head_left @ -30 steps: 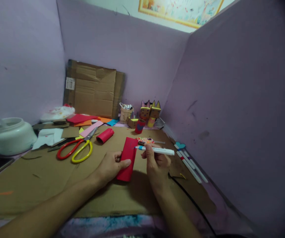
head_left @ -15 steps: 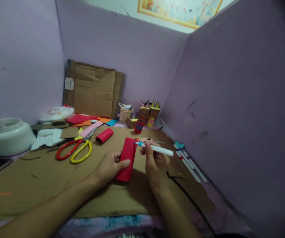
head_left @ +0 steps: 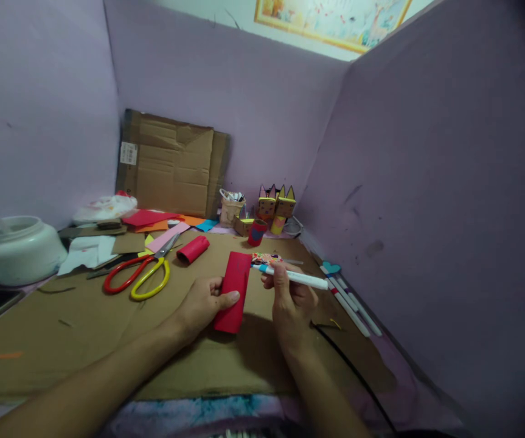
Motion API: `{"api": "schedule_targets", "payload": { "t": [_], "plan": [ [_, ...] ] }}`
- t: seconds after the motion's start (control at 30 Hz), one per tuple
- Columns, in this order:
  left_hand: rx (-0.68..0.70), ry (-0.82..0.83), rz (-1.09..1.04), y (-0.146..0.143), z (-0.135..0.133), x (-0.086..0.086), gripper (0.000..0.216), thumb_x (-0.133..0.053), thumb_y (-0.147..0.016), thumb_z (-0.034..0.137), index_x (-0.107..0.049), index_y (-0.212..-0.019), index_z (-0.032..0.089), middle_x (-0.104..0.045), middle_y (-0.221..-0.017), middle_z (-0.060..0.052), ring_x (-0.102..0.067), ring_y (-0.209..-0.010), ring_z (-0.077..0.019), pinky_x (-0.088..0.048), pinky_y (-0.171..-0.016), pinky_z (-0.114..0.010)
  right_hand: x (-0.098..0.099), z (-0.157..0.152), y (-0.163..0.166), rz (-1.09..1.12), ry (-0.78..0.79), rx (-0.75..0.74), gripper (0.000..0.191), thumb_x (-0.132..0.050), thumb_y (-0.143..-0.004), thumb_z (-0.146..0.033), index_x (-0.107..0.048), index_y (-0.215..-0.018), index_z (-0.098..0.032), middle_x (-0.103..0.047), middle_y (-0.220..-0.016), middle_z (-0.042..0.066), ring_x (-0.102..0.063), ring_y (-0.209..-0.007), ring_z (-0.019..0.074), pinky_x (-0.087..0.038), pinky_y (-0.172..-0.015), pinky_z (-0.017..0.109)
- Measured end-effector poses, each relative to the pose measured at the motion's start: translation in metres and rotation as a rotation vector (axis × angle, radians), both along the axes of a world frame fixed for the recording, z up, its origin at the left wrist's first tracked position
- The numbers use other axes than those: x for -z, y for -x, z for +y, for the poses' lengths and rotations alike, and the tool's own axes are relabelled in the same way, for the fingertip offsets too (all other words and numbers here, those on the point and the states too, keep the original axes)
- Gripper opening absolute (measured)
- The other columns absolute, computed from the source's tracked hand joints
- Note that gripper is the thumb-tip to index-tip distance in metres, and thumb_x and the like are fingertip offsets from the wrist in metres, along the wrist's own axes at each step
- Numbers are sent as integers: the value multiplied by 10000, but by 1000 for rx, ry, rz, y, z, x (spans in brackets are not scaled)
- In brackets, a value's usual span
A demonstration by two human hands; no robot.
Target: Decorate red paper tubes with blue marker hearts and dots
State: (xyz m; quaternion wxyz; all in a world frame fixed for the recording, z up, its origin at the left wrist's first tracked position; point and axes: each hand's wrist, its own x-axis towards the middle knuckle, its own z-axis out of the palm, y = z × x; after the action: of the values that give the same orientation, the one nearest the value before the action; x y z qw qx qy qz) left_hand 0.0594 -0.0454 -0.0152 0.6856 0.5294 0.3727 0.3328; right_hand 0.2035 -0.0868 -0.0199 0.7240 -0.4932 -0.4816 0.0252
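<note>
Between the thumb and fingers of my left hand (head_left: 202, 304) is a folded piece of red paper (head_left: 236, 280), held tilted above the cardboard. My right hand (head_left: 293, 304) grips a white marker pen (head_left: 305, 279) with a blue band. The pen's tip points left, close to the paper's upper right edge; whether they touch I cannot tell. Left of the paper lie a red paper tube (head_left: 193, 250) and a pair of scissors (head_left: 150, 274) with one red and one yellow handle. Behind my right fingers a small patterned item (head_left: 266, 258) shows in part.
Several markers (head_left: 347, 301) lie along the right wall with a blue paper heart (head_left: 331, 267). Coloured paper sheets (head_left: 150, 218) and a white pot (head_left: 13, 250) are at left. Cat-shaped crafts (head_left: 285, 207), a red tube with a heart (head_left: 257, 233) and a pen holder (head_left: 232, 208) stand at the back.
My right hand has shifted slightly right and down, drawing the marker's tip away from the paper's upper edge. My left hand keeps the red paper nearly still.
</note>
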Motion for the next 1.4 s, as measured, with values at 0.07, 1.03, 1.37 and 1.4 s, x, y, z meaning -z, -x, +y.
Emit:
{"api": "schedule_targets", "payload": {
  "t": [0.07, 1.03, 1.37, 1.4],
  "plan": [
    [5, -7, 2, 0, 1, 1, 481, -805, -506, 411, -630, -840, 113, -676, -708, -44, -630, -635, -204, -480, -611, -314, 0, -1, 0, -19, 4, -9, 299, -525, -903, -364, -645, -716, -163, -570, -552, -17, -570, -532, 128, -450, -524, 246],
    [19, 36, 17, 0, 4, 1, 462, -750, -426, 202, -621, -857, 95, -666, -712, -33, -554, -619, -148, -425, -583, -266, 3, -8, 3, -65, 23, -20, 287, -554, -890, -341, -666, -701, -157, -569, -519, -20, -548, -496, 117, -424, -507, 237],
    [-9, 2, 38, -1, 4, 2, 405, -741, -435, 193, -626, -814, 106, -660, -677, -21, -561, -619, -159, -429, -608, -282, 3, -7, 2, -213, 58, -36, 233, -541, -894, -298, -635, -723, -170, -564, -537, -23, -526, -487, 113, -399, -492, 232],
    [-4, 5, 30, -1, 4, 3, 416, -742, -438, 192, -629, -829, 104, -661, -682, -22, -565, -623, -162, -431, -611, -284, 4, -7, 1, -225, 58, -36, 223, -542, -894, -295, -638, -736, -171, -564, -539, -24, -524, -489, 112, -397, -494, 233]
  ]
}}
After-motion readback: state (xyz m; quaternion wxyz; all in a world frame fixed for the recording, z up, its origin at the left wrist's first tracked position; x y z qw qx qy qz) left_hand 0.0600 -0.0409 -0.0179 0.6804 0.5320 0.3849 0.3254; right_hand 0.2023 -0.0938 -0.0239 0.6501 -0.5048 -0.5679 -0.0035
